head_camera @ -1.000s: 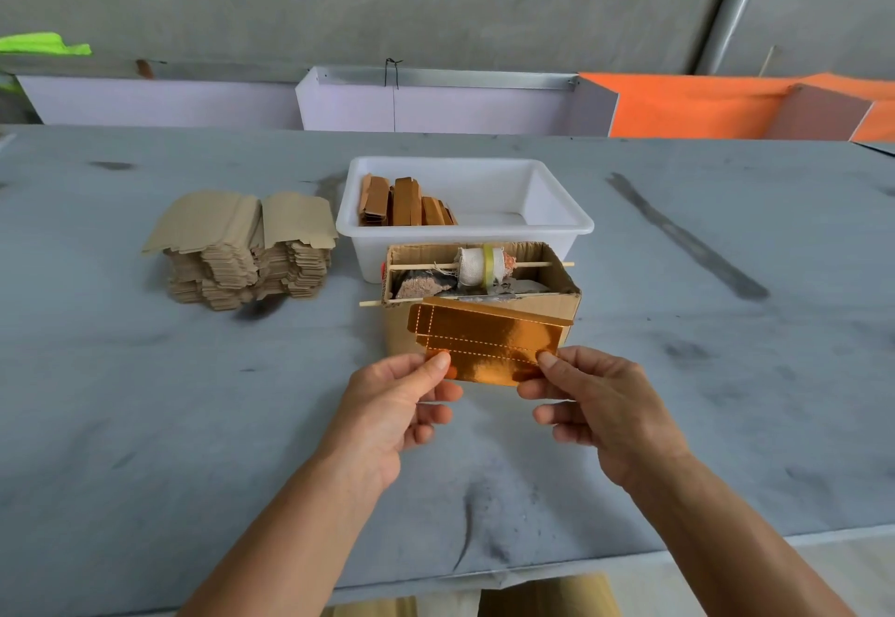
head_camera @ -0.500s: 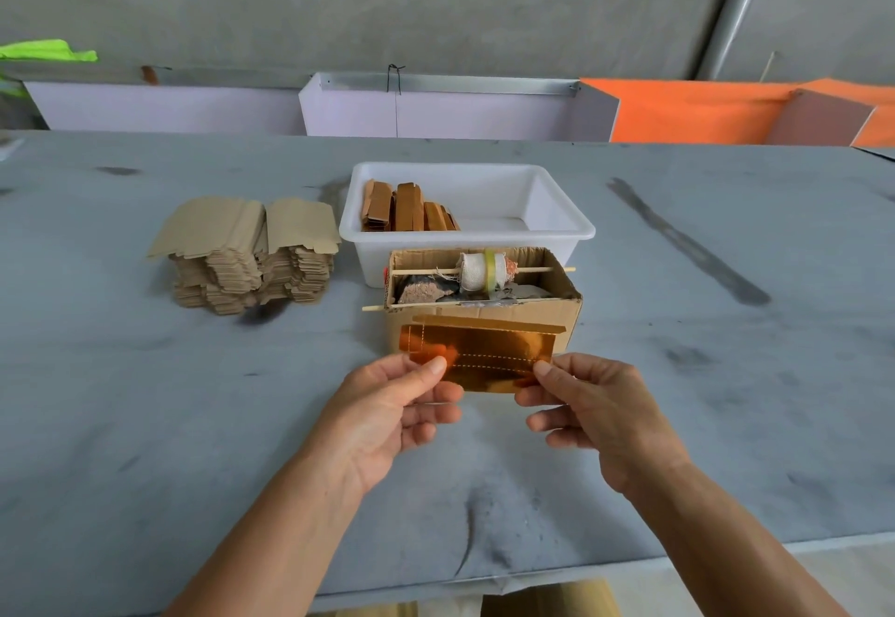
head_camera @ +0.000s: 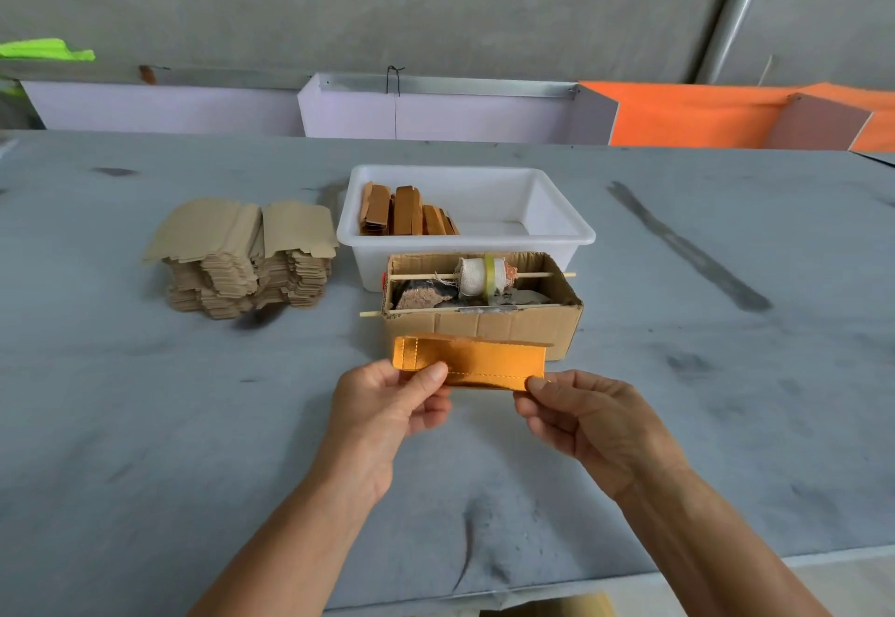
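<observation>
Head view showed the left hand (head_camera: 387, 403) and right hand (head_camera: 591, 418) pinching the shiny gold perforated card strip (head_camera: 484, 364), folded narrower than a second earlier; creasing looked underway.

Glossy gold foil card (head_camera: 484, 364); matt corrugated cardboard box (head_camera: 508, 328); smooth white plastic tub (head_camera: 562, 233); dull grey tabletop (head_camera: 193, 422).

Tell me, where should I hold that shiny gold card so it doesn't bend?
By its two short ends, coming from the near side, thumb in front and fingers behind, as the left hand and right hand pinch it now. The gold card is a long, thin strip, and the cardboard box stands close behind it.
</observation>
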The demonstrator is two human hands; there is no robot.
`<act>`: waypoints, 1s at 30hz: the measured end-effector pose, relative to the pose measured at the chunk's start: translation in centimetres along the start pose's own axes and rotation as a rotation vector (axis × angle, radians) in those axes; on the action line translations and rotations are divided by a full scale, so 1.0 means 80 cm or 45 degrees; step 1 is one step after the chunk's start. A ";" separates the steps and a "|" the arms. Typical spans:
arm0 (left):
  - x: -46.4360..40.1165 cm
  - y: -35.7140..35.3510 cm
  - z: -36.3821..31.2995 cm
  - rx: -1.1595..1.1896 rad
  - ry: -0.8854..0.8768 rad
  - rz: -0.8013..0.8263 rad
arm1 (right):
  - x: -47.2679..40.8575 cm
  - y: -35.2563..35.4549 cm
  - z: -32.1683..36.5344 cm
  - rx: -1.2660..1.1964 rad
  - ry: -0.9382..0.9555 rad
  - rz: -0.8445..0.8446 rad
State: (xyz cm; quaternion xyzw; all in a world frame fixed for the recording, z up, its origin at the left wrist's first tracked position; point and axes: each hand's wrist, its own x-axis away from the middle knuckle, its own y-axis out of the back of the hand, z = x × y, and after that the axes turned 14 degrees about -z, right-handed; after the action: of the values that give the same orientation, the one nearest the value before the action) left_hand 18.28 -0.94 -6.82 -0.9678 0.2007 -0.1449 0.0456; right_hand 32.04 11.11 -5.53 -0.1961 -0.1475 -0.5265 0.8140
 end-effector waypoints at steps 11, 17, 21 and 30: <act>0.001 -0.007 0.009 0.015 -0.157 -0.159 | 0.002 -0.011 -0.020 -0.077 0.079 -0.130; 0.003 -0.011 0.015 0.061 -0.221 -0.219 | 0.006 -0.026 -0.026 -0.250 0.111 -0.245; 0.001 -0.016 0.013 0.183 -0.222 -0.249 | 0.006 -0.032 -0.028 -0.377 0.095 -0.277; 0.007 -0.026 0.023 0.214 -0.289 -0.237 | 0.008 -0.046 -0.038 -0.478 -0.061 -0.193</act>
State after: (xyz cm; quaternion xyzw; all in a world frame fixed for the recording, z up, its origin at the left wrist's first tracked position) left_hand 20.11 0.81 -8.11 -0.9852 0.0910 -0.0545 0.1350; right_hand 28.99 7.80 -7.35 -0.3451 -0.0804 -0.5996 0.7176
